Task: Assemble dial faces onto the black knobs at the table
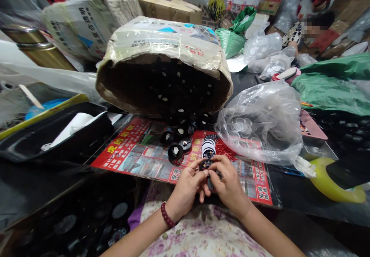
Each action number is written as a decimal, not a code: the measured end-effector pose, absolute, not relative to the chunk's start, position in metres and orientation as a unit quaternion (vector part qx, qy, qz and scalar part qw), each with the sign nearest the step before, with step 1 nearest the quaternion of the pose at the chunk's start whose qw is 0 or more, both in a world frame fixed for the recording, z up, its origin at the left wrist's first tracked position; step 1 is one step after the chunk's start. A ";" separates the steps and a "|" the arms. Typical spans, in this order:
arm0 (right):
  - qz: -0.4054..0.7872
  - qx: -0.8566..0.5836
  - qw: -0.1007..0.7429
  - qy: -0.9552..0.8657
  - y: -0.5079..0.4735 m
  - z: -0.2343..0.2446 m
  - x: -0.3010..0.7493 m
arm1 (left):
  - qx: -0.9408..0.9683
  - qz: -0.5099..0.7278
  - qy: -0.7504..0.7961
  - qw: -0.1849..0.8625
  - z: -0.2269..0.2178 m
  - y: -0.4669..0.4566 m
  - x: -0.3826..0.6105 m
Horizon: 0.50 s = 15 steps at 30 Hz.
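Just above the front edge of a red printed sheet (127, 157), my left hand (185, 185) and my right hand (228, 185) meet. Between their closed fingertips is a small round black case (206, 164) with a printed dial face. Fingers partly cover it. Another dark part shows under my right fingers, too hidden to name. Right beyond my hands lies a fanned row of black and white dial discs (208, 146). A heap of thin red pieces (224, 150) is beside it. Several round black cases (175, 152) with pale metal plates lie to the left.
A large taped sack (164, 37) opens toward me with more black cases inside. A clear plastic bag (260, 122) of transparent discs stands right, near a yellow tape roll (332, 183). At left are a black tray (95, 112) and gold flask (43, 49). Another person (291, 35) is back right.
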State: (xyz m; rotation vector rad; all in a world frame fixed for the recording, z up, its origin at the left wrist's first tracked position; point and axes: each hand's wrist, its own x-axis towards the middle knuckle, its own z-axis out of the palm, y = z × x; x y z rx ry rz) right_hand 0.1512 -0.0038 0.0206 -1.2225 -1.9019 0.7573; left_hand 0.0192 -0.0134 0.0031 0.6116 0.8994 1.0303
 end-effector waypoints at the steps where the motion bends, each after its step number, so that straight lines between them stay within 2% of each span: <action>1: 0.303 -0.480 0.374 -0.733 -0.004 0.020 0.151 | 0.281 0.469 0.411 0.730 0.003 -0.014 0.019; 6: 0.347 -0.501 0.397 -0.686 -0.002 0.016 0.150 | 0.291 0.469 0.425 0.717 0.001 -0.013 0.020; 12: 0.575 -0.486 0.417 -0.509 0.006 0.004 0.151 | 0.306 0.452 0.441 0.712 -0.003 -0.012 0.019; 15: 0.619 -0.476 0.422 -0.461 0.007 0.003 0.150 | 0.305 0.450 0.447 0.710 -0.005 -0.012 0.019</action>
